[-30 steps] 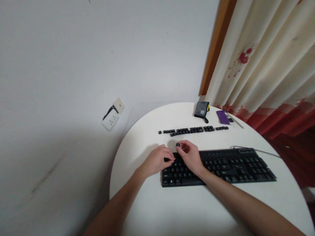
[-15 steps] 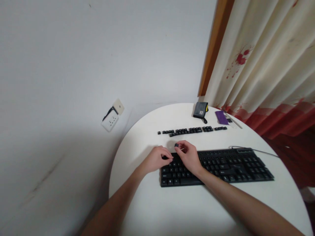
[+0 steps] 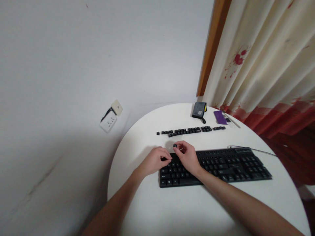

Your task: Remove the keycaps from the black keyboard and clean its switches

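Observation:
A black keyboard (image 3: 228, 167) lies across the round white table. My right hand (image 3: 187, 158) is above its upper left part, with a small black keycap (image 3: 175, 145) pinched between thumb and forefinger. Over the keyboard's upper left corner is my left hand (image 3: 157, 160), its thumb and fingertips pressed together. Whatever it may hold is hidden or too small to name. Behind both hands, loose black keycaps (image 3: 194, 130) lie in rows on the table, with a single one at the left end.
At the table's back stands a dark grey pouch (image 3: 199, 110) with a strap. A purple packet (image 3: 220, 117) and a thin stick (image 3: 233, 120) lie right of it. The keyboard cable (image 3: 258, 151) runs rightward. A wall socket (image 3: 108, 122) is at the left, a curtain (image 3: 246, 78) at the right.
The whole view has shifted slightly, so things appear a little farther left. Both hands keep nearly the same pose over the keyboard, and the right still holds the keycap.

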Motion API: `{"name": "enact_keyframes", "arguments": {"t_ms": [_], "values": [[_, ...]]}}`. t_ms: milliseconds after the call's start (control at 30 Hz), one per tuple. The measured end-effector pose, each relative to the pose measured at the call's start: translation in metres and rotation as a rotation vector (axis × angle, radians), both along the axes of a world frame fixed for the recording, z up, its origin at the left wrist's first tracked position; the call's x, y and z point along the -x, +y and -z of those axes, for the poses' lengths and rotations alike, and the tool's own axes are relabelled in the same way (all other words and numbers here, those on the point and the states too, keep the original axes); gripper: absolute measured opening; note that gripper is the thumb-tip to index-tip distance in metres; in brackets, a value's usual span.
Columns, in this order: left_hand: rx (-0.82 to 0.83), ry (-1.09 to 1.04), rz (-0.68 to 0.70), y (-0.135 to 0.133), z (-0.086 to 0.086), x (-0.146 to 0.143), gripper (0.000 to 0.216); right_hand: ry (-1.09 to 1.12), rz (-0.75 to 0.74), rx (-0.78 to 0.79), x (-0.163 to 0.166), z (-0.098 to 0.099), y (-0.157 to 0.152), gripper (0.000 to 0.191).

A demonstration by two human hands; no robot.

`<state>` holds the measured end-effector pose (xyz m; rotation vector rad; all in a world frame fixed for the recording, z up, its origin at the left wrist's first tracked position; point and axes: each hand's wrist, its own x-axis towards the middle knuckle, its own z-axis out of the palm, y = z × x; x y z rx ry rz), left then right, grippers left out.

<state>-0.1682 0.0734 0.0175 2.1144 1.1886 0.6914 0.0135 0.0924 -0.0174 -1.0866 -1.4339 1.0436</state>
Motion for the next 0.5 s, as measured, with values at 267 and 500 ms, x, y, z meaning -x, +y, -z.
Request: {"name": "enact_keyframes", "arguments": {"t_ms": [267,500], "values": [[-0.232,0.382,0.089,-0.012,-0.015,0.0,0.015,-0.018,0.004,-0.007,-0.001,0.001,0.001,0.022],[-0.264,0.551,0.097,-0.022,-0.028,-0.005,0.027,-0.033,-0.008,0.002,0.0,0.001,0.0,0.02]]}}
